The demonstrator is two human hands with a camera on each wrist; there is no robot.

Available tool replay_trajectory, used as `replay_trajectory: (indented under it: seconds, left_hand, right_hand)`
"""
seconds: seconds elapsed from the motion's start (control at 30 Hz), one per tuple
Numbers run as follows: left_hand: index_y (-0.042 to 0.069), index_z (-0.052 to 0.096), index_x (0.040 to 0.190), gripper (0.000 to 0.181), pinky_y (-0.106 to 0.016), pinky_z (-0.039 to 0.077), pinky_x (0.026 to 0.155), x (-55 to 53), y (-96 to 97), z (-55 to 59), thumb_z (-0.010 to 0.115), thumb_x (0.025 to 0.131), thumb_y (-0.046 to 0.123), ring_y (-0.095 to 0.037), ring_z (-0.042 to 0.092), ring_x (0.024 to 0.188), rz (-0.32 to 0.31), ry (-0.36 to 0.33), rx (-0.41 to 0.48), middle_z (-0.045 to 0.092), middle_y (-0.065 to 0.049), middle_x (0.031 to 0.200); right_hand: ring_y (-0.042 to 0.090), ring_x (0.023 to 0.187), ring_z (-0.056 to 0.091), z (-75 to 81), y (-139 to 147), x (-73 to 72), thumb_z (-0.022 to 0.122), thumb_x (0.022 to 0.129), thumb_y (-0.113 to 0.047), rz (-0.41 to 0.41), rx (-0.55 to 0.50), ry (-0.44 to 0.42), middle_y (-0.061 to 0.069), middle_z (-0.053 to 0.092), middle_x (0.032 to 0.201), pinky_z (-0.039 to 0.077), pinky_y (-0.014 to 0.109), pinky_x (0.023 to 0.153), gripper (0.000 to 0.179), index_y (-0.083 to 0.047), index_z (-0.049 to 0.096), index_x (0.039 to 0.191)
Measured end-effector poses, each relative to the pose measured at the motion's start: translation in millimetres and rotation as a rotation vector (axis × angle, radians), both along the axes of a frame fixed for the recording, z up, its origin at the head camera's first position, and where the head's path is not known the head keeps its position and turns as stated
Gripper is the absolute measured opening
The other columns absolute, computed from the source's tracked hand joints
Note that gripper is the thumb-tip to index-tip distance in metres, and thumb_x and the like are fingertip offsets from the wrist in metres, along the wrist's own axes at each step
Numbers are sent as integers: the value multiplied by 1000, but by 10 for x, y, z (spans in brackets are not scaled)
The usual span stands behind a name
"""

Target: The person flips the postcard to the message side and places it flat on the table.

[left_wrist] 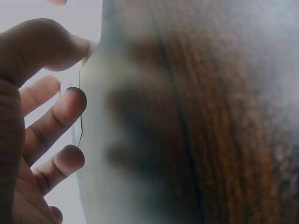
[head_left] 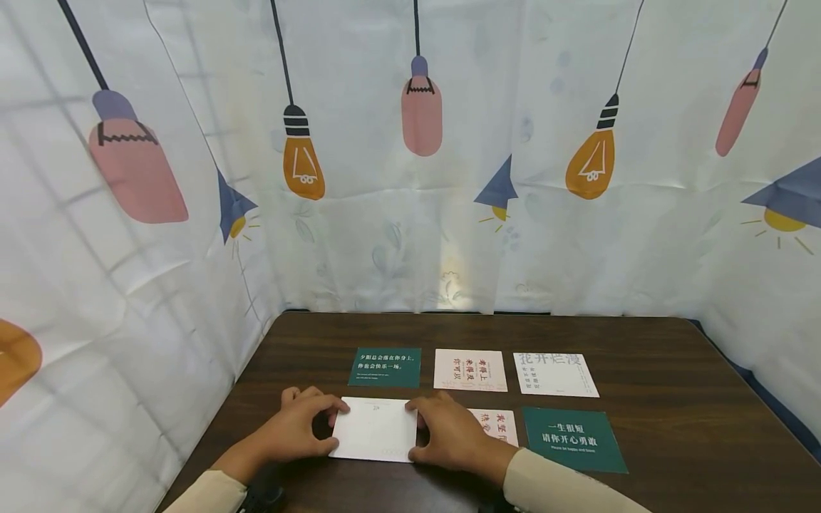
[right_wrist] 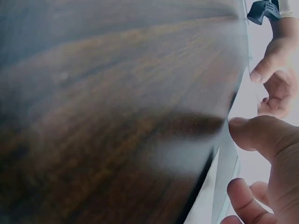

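A white card (head_left: 375,429) with faint print lies between my two hands at the near left of the table. My left hand (head_left: 300,424) holds its left side, thumb at the lower corner and fingers at the upper one. Along the opposite side my right hand (head_left: 452,431) grips it the same way, with thumb and forefinger at the two right corners. In the right wrist view the white card (right_wrist: 241,99) shows as a thin slanted strip beside the right thumb. A white card with red characters (head_left: 499,427) is partly covered by the right hand.
Behind the hands stand a green card (head_left: 385,377), another red-lettered card (head_left: 470,381) and a grey-lettered white card (head_left: 558,385) in a row. A second green card (head_left: 577,459) lies right of my right hand. Patterned curtains (head_left: 359,249) surround the dark wooden table (head_left: 680,427).
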State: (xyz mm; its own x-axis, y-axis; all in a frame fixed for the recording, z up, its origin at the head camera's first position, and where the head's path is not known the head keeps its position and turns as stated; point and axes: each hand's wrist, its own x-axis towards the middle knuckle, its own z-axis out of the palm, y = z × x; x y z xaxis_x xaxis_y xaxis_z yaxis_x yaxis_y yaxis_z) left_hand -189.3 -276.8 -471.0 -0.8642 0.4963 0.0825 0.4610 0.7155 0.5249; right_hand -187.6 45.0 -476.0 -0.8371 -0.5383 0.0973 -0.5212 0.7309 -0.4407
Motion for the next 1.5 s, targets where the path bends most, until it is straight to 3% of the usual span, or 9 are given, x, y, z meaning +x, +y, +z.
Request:
replay_trajectory:
  seconds: [0.97,1.2,1.5]
  left_hand:
    - [28,67,114,38,-46,7,80,15,-25,-59,87,81,29,-6,41,89,-27,18,-16,50,16,88]
    - [27,67,114,35,-46,9,81,19,18,-39,84,84,27,-5,41,89,-38,61,-8,49,16,88]
    - [26,69,116,36,-49,23,88,1,137,28,84,84,30,-5,45,97,-38,131,-50,54,18,93]
  right_hand:
    - [6,86,48,7,22,16,87,76,-43,49,34,54,-20,56,84,45,25,79,55,-18,70,122]
    - [7,90,51,63,87,-1,86,77,-40,43,-3,61,-19,58,85,47,26,80,53,-16,71,121]
    - [7,87,49,110,245,-3,87,78,-41,43,-27,43,-14,61,92,47,27,78,54,-15,69,122]
